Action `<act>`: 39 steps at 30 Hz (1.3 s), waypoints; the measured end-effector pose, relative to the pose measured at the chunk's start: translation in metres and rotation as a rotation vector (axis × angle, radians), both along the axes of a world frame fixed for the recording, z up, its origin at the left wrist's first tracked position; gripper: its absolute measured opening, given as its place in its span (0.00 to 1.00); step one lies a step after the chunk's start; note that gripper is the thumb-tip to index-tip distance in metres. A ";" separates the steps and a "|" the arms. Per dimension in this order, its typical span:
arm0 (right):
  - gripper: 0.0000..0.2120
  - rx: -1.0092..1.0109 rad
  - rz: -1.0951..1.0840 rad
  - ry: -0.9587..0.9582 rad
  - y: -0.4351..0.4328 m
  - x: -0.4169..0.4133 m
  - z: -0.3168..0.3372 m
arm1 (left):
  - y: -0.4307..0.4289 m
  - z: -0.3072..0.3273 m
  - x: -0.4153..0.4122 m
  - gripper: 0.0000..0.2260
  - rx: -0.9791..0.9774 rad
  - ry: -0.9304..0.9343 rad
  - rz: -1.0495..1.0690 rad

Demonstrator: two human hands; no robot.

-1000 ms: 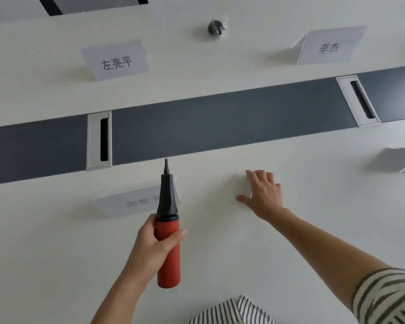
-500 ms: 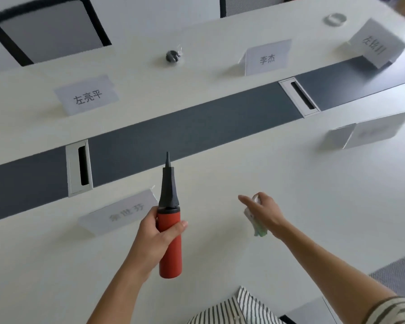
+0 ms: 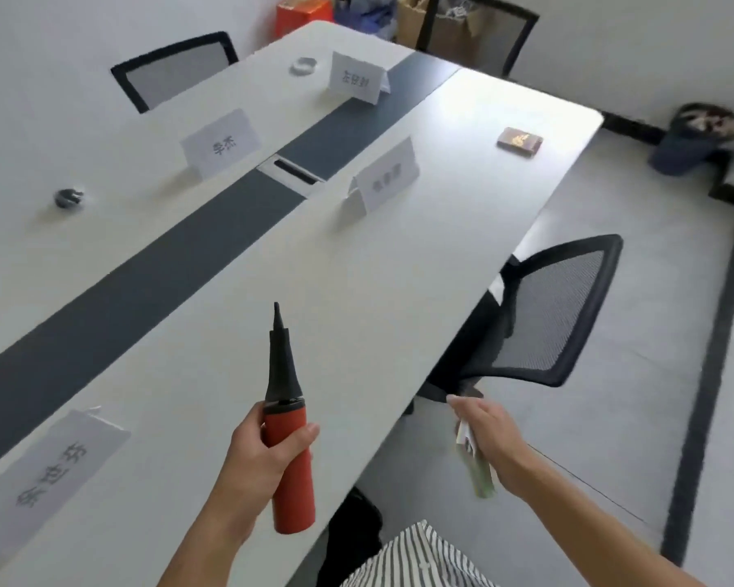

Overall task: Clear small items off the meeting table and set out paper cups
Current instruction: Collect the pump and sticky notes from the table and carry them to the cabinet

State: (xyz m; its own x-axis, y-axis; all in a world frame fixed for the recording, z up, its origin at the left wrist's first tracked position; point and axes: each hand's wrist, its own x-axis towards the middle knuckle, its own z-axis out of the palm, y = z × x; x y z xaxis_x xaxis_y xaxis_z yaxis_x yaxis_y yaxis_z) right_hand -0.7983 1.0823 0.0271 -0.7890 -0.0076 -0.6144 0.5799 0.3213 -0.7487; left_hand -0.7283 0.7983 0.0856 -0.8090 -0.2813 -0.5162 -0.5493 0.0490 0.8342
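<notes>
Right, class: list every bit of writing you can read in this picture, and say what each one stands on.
"李杰": far-side name card on the white table.
Nearest name card: three characters, too blurred to read.
End name card: characters too blurred.
Near-side middle name card: faint, unreadable.
Small dark box: gold marking, illegible.

We see two bare forearms, with no sleeve on either of them down to the lower edge of the view. The left hand (image 3: pixel 263 449) and the right hand (image 3: pixel 490 434) wear no glove, and we find no ring, watch or bracelet on them. At the bottom edge, between the arms, we see a striped shirt (image 3: pixel 416 559), with thin dark and white stripes and soft folds in the cloth.
</notes>
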 end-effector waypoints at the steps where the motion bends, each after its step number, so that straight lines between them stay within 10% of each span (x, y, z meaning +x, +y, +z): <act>1: 0.21 0.003 -0.020 0.009 0.024 0.015 0.002 | 0.018 -0.001 0.000 0.11 0.000 -0.002 -0.047; 12: 0.18 0.149 -0.334 -0.036 0.244 0.089 0.021 | 0.178 0.004 -0.043 0.11 -0.046 0.028 -0.423; 28: 0.26 0.047 -0.583 0.049 0.399 -0.034 0.046 | 0.406 0.045 -0.288 0.10 -0.008 0.161 -0.763; 39: 0.27 0.110 -0.461 0.020 0.588 -0.213 0.031 | 0.536 0.021 -0.402 0.11 -0.068 0.088 -0.562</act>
State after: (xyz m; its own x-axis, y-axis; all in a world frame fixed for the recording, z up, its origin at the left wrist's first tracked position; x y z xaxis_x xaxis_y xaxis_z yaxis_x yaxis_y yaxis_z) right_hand -1.0108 1.6703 0.0581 -0.7065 0.4110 -0.5761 0.6662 0.1117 -0.7373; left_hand -1.1301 1.3346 0.1066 -0.8829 0.1738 -0.4362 -0.3524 0.3688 0.8601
